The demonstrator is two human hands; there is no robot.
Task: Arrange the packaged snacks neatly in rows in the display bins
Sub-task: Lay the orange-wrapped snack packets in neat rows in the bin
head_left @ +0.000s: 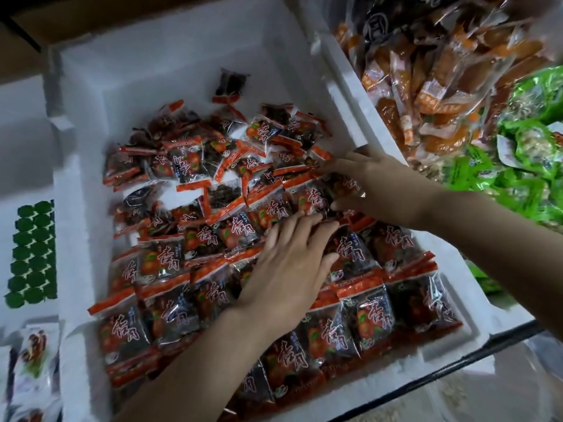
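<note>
Dozens of red snack packets [170, 318] fill the white foam bin [182, 71] (neat rows toward 6 o'clock, jumbled toward 12). At centre the left hand [289, 269] presses them with straight fingers; at 2 o'clock the right hand [377, 181] pinches one packet [338, 185].

Glossy plastic packets [170, 260] — matt foam bin [182, 65]

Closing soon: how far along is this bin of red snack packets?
The near rows lie neatly overlapped. The left hand presses flat on the middle row; the right hand pinches a packet beside the bin's right wall. The jumbled pile at the far end still needs lining up.
</note>
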